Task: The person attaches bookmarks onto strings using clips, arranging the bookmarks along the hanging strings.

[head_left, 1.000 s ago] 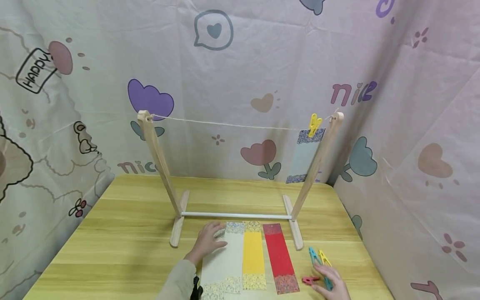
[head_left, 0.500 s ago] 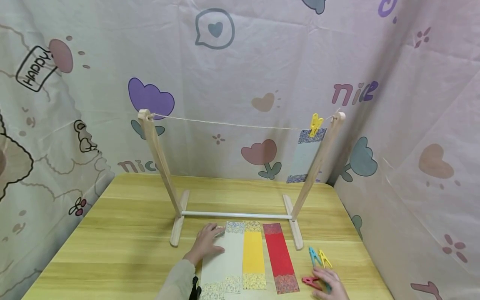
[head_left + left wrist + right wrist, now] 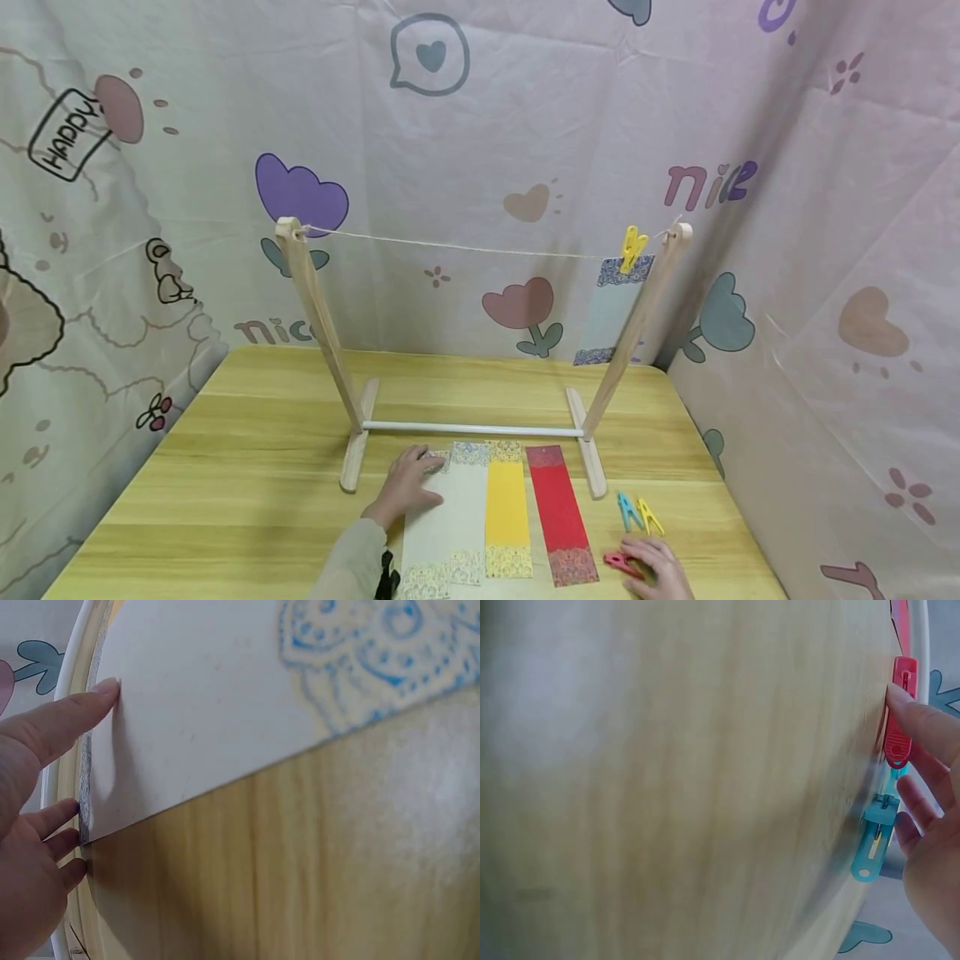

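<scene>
My left hand [image 3: 405, 487] rests on the leftmost white patterned paper strip [image 3: 423, 533], fingers spread near its top end. The left wrist view shows the thumb on the paper's face and the other fingertips at its edge. My right hand [image 3: 656, 567] is at the right on the table, its thumb and fingers around the red clothespin [image 3: 900, 712]. A teal clothespin [image 3: 874, 844] lies close to the lower fingers, mostly hidden by the hand in the head view. A blue clothespin [image 3: 628, 511] and a yellow clothespin [image 3: 649, 517] lie just beyond the hand.
Another white strip [image 3: 467, 508], a yellow strip [image 3: 506, 504] and a red strip [image 3: 558, 508] lie side by side. Behind them stands a wooden frame [image 3: 326, 333] with a string [image 3: 450, 245]. A yellow clothespin [image 3: 633, 250] holds a pale blue strip [image 3: 611, 304] at its right end.
My right hand has shifted off the teal clothespin, and its fingers have come closer around the red one. My left hand has slid slightly left on the white strip.
</scene>
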A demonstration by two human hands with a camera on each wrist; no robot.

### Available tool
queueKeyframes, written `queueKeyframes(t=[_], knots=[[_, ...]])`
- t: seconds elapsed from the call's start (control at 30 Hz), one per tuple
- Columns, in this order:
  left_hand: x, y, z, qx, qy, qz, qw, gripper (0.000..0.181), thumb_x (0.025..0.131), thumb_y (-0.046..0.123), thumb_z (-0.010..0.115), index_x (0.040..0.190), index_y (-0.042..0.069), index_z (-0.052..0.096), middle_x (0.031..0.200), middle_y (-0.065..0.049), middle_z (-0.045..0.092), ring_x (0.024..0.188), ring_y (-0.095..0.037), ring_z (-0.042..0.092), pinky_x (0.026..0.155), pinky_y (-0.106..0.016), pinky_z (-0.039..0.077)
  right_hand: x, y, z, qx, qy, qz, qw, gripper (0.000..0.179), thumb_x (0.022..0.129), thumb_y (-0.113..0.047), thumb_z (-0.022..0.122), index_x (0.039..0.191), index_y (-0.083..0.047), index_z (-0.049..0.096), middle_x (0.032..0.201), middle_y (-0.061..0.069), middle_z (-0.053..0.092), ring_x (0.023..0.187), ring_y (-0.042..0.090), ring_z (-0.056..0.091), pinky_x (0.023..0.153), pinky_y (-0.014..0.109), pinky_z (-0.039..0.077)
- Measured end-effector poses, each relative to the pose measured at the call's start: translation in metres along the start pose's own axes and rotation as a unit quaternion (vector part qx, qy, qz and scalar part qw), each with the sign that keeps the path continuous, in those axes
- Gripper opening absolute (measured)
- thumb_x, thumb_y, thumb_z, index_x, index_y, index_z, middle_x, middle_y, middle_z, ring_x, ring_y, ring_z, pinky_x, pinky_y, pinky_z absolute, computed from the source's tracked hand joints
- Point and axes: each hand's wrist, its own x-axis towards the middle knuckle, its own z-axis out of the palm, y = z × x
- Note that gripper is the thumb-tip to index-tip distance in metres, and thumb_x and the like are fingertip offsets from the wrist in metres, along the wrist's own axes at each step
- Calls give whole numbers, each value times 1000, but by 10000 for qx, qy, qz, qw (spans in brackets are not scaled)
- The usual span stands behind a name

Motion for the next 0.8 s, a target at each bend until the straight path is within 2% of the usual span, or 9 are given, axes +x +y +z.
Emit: queueKeyframes(t=[0.17, 0.27, 0.43, 0.53, 0.63, 0.8], knots=[[-2, 0, -5, -48, -11, -75, 10000, 58, 59, 19, 81, 112, 5, 61, 127, -27, 40, 117, -44, 33, 92, -62, 21, 2, -3, -4, -74, -333, 399, 9986, 41, 53, -12, 81, 91, -3, 66, 89, -6, 62, 86, 6, 49, 68, 27, 45], [-3, 1, -9, -97, -15, -177, 9998, 59, 58, 17, 81, 112, 6, 60, 127, -26, 41, 116, -43, 35, 92, -63, 20, 2, -2, -4, -35, -322, 363, 9988, 40, 53, -9, 81, 90, -3, 66, 87, -6, 62, 85, 6, 50, 70, 21, 42], [-4, 2, -13, 157, -147, -295, 9993, 59, 57, 16, 82, 112, 8, 62, 126, -21, 45, 115, -41, 37, 88, -64, 22, 2, 0, -1, 35, 0, 44, 10000, 40, 47, -1, 80, 85, -4, 66, 84, -9, 61, 82, 5, 50, 75, 6, 31], [-3, 2, -14, 326, -185, -308, 9988, 58, 56, 19, 83, 110, 10, 63, 124, -19, 47, 114, -39, 38, 85, -62, 25, 3, -1, -2, 79, 39, 53, 9999, 39, 48, -1, 80, 83, -4, 66, 83, -10, 60, 81, 5, 49, 72, 8, 34], [-2, 1, -14, 493, -134, -176, 9985, 61, 53, 22, 84, 108, 10, 63, 121, -18, 49, 110, -39, 40, 83, -59, 29, 5, -5, -5, 96, -114, 365, 9992, 35, 51, -3, 80, 84, -4, 66, 83, -9, 60, 80, 4, 49, 67, 17, 41], [-1, 0, -14, 689, -1, 71, 9976, 66, 48, 26, 86, 108, 8, 63, 113, -13, 53, 103, -34, 43, 83, -53, 32, 9, -14, -10, -98, -580, 1245, 9905, 30, 58, -8, 78, 86, -6, 67, 84, -4, 62, 81, 6, 51, 68, 28, 45]])
